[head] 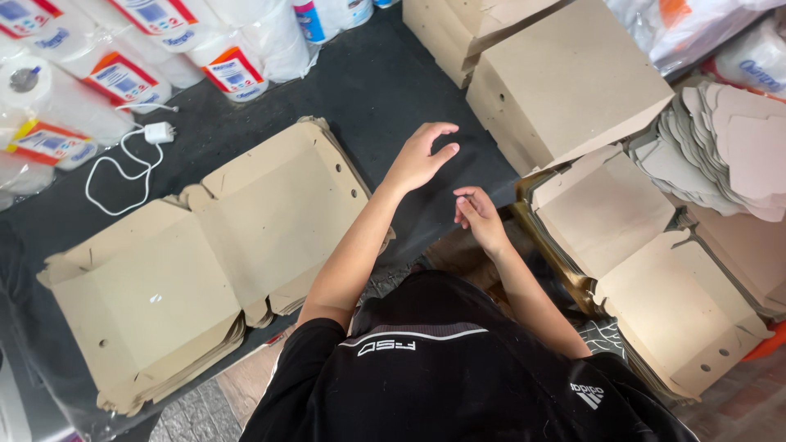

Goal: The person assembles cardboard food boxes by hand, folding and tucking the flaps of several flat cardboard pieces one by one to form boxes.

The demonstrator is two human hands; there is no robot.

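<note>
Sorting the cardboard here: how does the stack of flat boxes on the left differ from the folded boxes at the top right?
The stack of flat boxes lies opened out, inner panels up, edges splayed; the folded boxes are closed into square shapes. The flat stack sits beside the left hand; the folded boxes stand beyond the right hand. Both are plain brown cardboard with small round holes, and neither hand touches them.

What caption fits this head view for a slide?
Empty left hand and right hand raised over a dark table between stacks of flat cardboard boxes.

Even soft daylight, faint shadows; sharp, edges bowed
</note>
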